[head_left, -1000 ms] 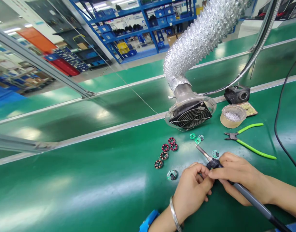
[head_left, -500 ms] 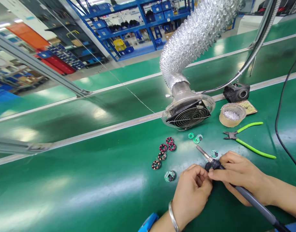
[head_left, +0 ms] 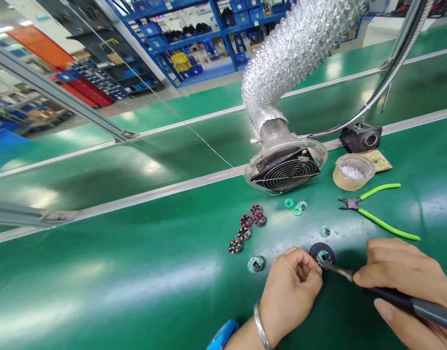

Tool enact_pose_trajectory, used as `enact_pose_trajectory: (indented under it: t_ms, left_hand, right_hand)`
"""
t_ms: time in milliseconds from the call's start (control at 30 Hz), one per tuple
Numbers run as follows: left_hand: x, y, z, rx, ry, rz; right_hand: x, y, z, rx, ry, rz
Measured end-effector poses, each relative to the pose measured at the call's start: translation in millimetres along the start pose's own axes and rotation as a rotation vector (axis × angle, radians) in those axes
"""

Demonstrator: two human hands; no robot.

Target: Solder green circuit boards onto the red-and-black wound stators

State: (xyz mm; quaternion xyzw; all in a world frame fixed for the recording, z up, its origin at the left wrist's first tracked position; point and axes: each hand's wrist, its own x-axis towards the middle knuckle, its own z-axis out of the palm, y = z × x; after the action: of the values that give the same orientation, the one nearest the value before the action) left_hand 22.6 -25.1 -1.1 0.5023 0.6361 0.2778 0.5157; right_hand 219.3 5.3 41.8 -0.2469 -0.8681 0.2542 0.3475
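My right hand (head_left: 409,287) grips a soldering iron (head_left: 394,296) by its dark handle. Its metal tip reaches left onto a small round green circuit board (head_left: 322,258), which sits on a black disc (head_left: 327,249). Closed in a pinch, my left hand (head_left: 292,291) is at the left edge of that disc; what its fingertips hold is hidden. Left of this hand lies another round board assembly (head_left: 256,264). A loose round board (head_left: 324,231) with a black part lies just beyond the disc.
Several copper-wound and red-wound rings (head_left: 246,221) lie left of centre, with green boards (head_left: 296,209) beside them. Green-handled cutters (head_left: 380,214), a tub of metal shavings (head_left: 353,172) and an iron holder (head_left: 362,138) are at right. A fan hood (head_left: 287,172) on a foil duct (head_left: 296,68) hangs over the bench.
My right hand has drawn back to the right, bringing the soldering iron's tip down onto the board. The black disc and board have come into view. My left hand stays almost where it was.
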Motion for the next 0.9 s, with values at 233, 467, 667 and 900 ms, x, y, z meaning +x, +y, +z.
enact_pose_trajectory:
  t_ms: [233,467,667,900]
  left_hand:
    - [-0.8,0.2,0.4,-0.019,0.01,0.001]
    - [-2.2,-1.0,-0.3,-0.01,0.009,0.013]
    - [-1.6,0.6,-0.8,0.002,0.004,0.012]
    - [-0.8,-0.3,-2.4,-0.006,-0.003,0.0]
  right_hand:
    - [1.2,0.9,2.6,-0.006,-0.003,0.011]
    - [-0.6,-0.8,0.8,0.01,-0.013,0.019]
    - [-0.7,-0.2,0.8,0.025,-0.02,0.034]
    - [-4.2,0.5,0.4,0.041,0.047,0.046]
